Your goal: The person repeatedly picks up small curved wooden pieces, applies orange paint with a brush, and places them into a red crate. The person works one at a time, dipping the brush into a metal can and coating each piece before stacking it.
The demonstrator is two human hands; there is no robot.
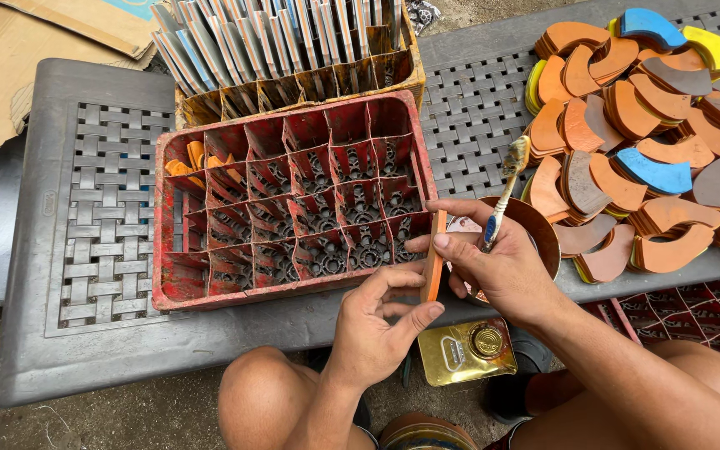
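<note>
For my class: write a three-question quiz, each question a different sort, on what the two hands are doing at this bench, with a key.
1. True or false: the red crate is full in every compartment.
2. Which hand holds the toothbrush? A. left hand B. right hand C. neither
3. Fill in: both hands pinch a thin orange ___, held on edge.

Key
1. False: only a few compartments at its far left corner hold orange pieces; the rest show bare.
2. B: the brush stands up from the right hand, over a brown bowl.
3. Piece: a flat one, like those in the pile on the right.
</note>
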